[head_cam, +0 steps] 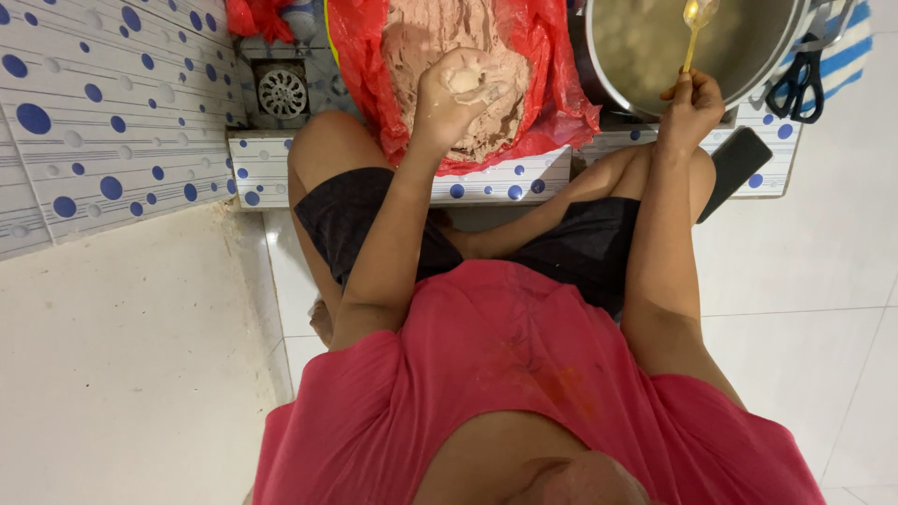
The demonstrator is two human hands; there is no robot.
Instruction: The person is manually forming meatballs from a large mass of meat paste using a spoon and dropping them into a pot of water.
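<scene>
Paste lump: soft pale ball of meat paste [465, 80], cupped in my left hand [456, 93], fingers curled round it; sticky, squashy, I'd judge light, best cradled from below.
Spoon: thin yellow plastic spoon [694, 28], pinched by its handle in my right hand [690, 105]; stiff, light.
Paste heap: brownish mass on red plastic sheet [561, 98], just beneath the lump.
Pot: big metal pot [599, 75] with cloudy liquid, under the spoon bowl.
Beyond: black scissors [795, 89] beside the pot.

red plastic bag [552, 84] around pinkish-brown paste [421, 37]; yellow spoon [695, 28]; white tiles [103, 112] with blue dots; black scissors [795, 89]; pink shirt [505, 374]; black shorts [346, 220].
</scene>
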